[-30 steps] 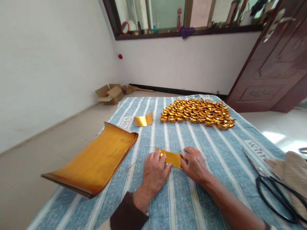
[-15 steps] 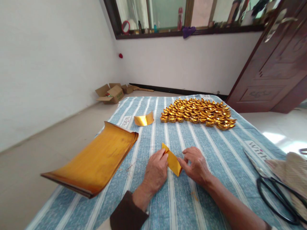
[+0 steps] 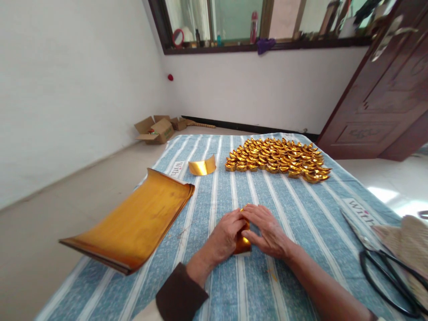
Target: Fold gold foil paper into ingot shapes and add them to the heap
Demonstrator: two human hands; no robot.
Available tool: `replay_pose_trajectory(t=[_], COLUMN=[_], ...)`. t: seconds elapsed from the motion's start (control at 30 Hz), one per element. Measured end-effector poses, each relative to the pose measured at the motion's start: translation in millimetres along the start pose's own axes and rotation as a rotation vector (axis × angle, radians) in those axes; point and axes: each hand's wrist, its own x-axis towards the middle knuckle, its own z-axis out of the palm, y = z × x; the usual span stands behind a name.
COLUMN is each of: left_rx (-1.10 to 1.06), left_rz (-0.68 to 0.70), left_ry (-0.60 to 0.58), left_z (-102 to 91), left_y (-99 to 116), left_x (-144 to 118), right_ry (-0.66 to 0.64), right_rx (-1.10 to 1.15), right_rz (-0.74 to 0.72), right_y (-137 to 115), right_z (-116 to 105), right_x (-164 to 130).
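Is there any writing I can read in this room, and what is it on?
"With" on the striped cloth, on a white patch at its right.
"With" again on a patch at the cloth's far left, seen at a slant.
Print on the cardboard box: too small to read.
Labels on the bottles on the sill: too blurred to read.

Left hand (image 3: pixel 227 235) and right hand (image 3: pixel 267 231) meet palm-down, fingers curled and overlapping, forearms angling in from below.
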Motion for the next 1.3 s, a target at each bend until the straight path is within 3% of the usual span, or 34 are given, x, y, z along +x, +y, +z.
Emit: replay_pose_trajectory(t=[0.23, 0.67, 1.0, 1.3], left_rx=[-0.042, 0.138, -0.032, -0.085], left_rz=[0.086, -0.091, 0.007, 0.054], left_ry=[0.008, -0.081, -0.198, -0.102], left_z=[0.6, -2.4, -17.5, -15.2], left_y=[-3, 18, 8, 2], left_x=[-2, -15, -8, -8], right_ry=[-0.07, -0.063, -0.038, -0.067], right_rx=[0.066, 0.04, -0.056, -0.057], right_rz=[-0.013, -0.042, 0.007, -0.012], right_y=[0, 4, 4, 6], right_z=[-3, 2, 8, 9], right_x=[5, 5, -2, -1])
